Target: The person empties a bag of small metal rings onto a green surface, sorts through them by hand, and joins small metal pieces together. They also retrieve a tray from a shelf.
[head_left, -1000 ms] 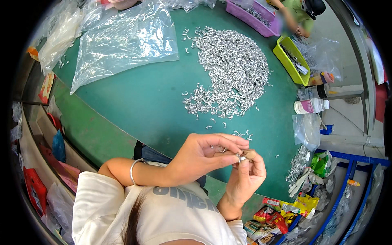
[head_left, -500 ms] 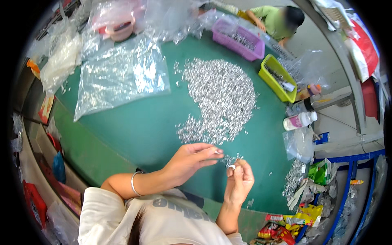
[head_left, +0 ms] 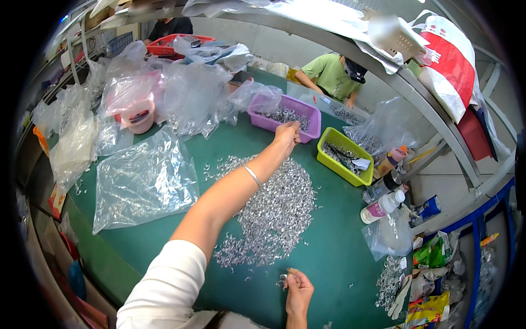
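Note:
My left hand [head_left: 287,134] is stretched far across the green table [head_left: 329,252] to the near rim of a purple tray [head_left: 307,112] that holds small silver metal parts. Its fingers are bunched and point down; whether they hold a part is not visible. My left arm, with a thin bracelet on the wrist, passes over a large pile of small silver metal parts [head_left: 274,211]. Close to my body, my right hand [head_left: 298,290] stays near the table's front edge, its fingertips pinched on a few small metal parts [head_left: 283,279].
A lime-green tray [head_left: 345,164] with parts sits right of the purple one. Clear plastic bags [head_left: 142,183] lie at the left and back. Bottles [head_left: 383,204] and a bag of parts [head_left: 389,236] stand at the right. A person in a green shirt [head_left: 329,74] works at the far side.
Both hands were together in front of me on a small part. My left hand has since reached forward to the purple tray, while my right hand stayed low. The head has tilted up.

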Motion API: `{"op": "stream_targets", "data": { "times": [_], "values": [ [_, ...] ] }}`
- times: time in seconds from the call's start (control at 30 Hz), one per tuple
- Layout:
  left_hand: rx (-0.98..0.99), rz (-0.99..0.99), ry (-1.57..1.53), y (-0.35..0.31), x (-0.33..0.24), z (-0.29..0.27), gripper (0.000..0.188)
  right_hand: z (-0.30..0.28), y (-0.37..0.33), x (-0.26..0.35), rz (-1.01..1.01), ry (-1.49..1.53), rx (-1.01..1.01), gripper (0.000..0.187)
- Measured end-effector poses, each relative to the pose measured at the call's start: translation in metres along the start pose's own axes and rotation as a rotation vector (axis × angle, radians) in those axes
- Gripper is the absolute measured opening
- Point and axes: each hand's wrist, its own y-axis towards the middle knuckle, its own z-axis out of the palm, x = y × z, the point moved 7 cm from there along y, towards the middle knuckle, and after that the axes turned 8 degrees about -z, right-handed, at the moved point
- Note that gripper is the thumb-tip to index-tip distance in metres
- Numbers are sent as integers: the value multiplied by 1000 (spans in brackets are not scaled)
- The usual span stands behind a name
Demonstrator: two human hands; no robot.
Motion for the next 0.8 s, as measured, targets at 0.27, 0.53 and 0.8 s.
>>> {"op": "stream_targets", "data": {
  "times": [0.27, 0.53, 0.8],
  "values": [
    [297, -427, 403, -149, 115, -4, 22, -9, 25, 43, -196, -115, -139, 20],
    [376, -704, 532, -275, 133, -30, 23, 42, 27, 84, -537, -378, 288, 20],
    [186, -387, 547, -286, 95, -36, 13, 63, 25, 75, -444, -273, 310, 28]
  ]
}}
